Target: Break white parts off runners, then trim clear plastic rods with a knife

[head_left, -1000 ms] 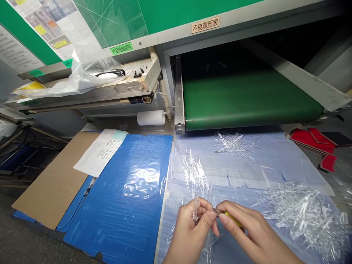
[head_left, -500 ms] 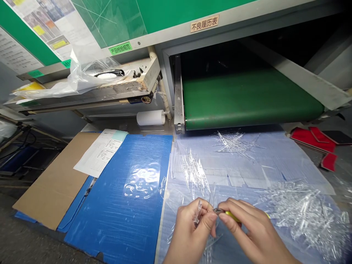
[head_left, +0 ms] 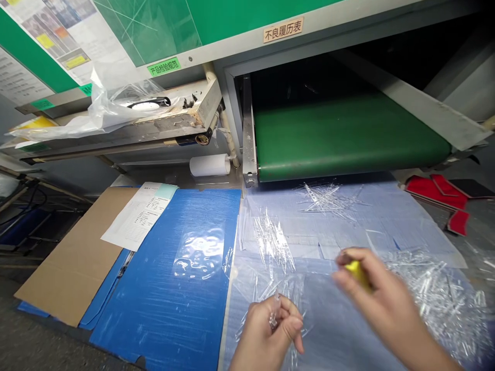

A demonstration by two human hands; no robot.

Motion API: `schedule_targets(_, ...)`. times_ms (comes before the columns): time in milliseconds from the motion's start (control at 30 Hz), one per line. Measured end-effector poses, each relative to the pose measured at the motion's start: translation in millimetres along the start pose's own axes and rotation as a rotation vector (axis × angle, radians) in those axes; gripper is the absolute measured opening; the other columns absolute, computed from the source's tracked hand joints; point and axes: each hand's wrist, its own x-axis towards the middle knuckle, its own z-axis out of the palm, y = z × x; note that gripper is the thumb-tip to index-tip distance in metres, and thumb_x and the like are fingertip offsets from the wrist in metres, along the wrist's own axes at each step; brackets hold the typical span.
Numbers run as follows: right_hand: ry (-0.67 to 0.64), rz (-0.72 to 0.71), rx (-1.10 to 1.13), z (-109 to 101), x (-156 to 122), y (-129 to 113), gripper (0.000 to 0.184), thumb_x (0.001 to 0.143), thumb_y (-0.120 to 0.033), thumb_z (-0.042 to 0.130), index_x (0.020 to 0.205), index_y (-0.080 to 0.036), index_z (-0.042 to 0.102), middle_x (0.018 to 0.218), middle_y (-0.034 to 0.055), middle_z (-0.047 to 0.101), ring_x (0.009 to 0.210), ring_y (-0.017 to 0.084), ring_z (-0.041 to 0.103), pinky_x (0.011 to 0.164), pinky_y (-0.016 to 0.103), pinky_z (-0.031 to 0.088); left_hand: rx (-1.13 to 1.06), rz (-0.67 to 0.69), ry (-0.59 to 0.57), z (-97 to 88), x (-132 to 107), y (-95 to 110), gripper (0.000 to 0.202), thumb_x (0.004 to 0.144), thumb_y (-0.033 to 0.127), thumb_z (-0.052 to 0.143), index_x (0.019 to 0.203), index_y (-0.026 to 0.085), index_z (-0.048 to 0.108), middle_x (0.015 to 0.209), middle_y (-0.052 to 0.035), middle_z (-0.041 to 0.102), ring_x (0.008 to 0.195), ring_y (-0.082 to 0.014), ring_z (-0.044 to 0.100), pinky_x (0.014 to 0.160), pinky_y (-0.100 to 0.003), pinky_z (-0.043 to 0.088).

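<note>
My left hand (head_left: 268, 330) is closed around clear plastic pieces (head_left: 274, 315), with fingers curled over a small bunch of them. To its right and farther up, my right hand (head_left: 371, 288) grips yellow-handled nippers (head_left: 358, 273); motion blurs it and the metal tip is hidden. The two hands are apart. Beyond my left hand lies a loose pile of long clear plastic pieces (head_left: 273, 239) on the blue sheeting. A large heap of similar clear pieces (head_left: 441, 299) spreads at the right, partly behind my right forearm.
A green conveyor belt (head_left: 348, 139) ends above the back of the table, with more clear strips (head_left: 325, 198) below it. On the left, a blue board (head_left: 162, 309) bears a clear plastic bag (head_left: 201, 252). Paper (head_left: 135, 219) lies partly on cardboard (head_left: 73, 257). Red pieces (head_left: 436, 193) lie far right.
My right hand has moved away from my left, up and to the right, taking the yellow-handled nippers with it. My left hand still holds its clear pieces, slightly lower. The view has shifted slightly.
</note>
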Motion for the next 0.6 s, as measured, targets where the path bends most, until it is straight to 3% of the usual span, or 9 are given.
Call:
schedule_targets(67,-0.166,-0.104,-0.036,14,-4,-2,0.032,0.074,-0.044,0.061,0.096,-0.025,0.048,0.078,0.0011,0.06,0.066,0.018,0.059,0.054,0.025,0.049,-0.034,0.034,-0.034,-2.3,1,-5,0.022,0.078,0.036,0.056,0.078,0.014,0.058,0.057,0.0001,0.055,0.056,-0.0134,0.053,0.057,-0.023,0.037)
schedule_targets(133,-0.134,-0.121,-0.096,27,-7,-1,0.037,0.073,-0.044,0.062,0.101,-0.025,0.047,0.081,0.0016,0.061,0.067,0.018,0.06,0.056,0.027,0.049,0.032,0.043,-0.037,-8.7,1,-10,0.021,0.08,0.035,0.054,0.081,0.015,0.059,0.057,-0.0003,0.057,0.058,-0.014,0.053,0.058,-0.024,0.037)
schedule_targets(233,-0.011,-0.05,-0.169,35,-5,8,0.032,0.079,-0.047,0.053,0.1,-0.024,0.047,0.082,0.0026,0.062,0.067,0.018,0.062,0.054,0.026,0.048,0.306,0.035,0.102,-25.8,-2,-25,0.019,0.083,0.028,0.049,0.084,0.015,0.061,0.067,-0.0039,0.062,0.064,-0.0166,0.056,0.061,-0.026,0.039)
schedule_targets(300,-0.046,-0.027,-0.164,34,-4,16,0.025,0.083,-0.047,0.048,0.096,-0.025,0.049,0.086,0.0026,0.064,0.07,0.017,0.063,0.055,0.025,0.048,0.528,0.03,0.185,-38.0,-4,-38,0.019,0.083,0.023,0.046,0.083,0.014,0.063,0.078,-0.0079,0.063,0.073,-0.0201,0.058,0.067,-0.029,0.04)
schedule_targets(400,-0.173,-0.032,-0.122,33,-5,20,0.019,0.087,-0.042,0.044,0.092,-0.026,0.051,0.089,0.0014,0.065,0.073,0.016,0.063,0.06,0.025,0.048,0.692,-0.052,0.192,-47.5,-4,-54,0.022,0.08,0.016,0.045,0.09,0.013,0.063,0.09,-0.0118,0.06,0.082,-0.0241,0.057,0.07,-0.032,0.04)
schedule_targets(500,-0.346,-0.014,-0.057,36,-9,13,0.018,0.088,-0.038,0.042,0.092,-0.025,0.054,0.081,-0.0001,0.064,0.067,0.015,0.061,0.059,0.025,0.045,0.633,-0.066,0.172,-42.2,-5,-52,0.024,0.08,0.018,0.046,0.1,0.014,0.059,0.097,-0.0113,0.055,0.084,-0.0226,0.054,0.067,-0.029,0.04)
schedule_targets(600,-0.547,0.04,0.085,43,-12,2,0.018,0.085,-0.037,0.048,0.096,-0.024,0.055,0.067,-0.0028,0.06,0.06,0.014,0.058,0.056,0.024,0.042,0.379,-0.025,0.042,-28.7,-6,-42,0.015,0.081,0.026,0.05,0.088,0.016,0.059,0.086,-0.0047,0.055,0.078,-0.0167,0.051,0.067,-0.025,0.039)
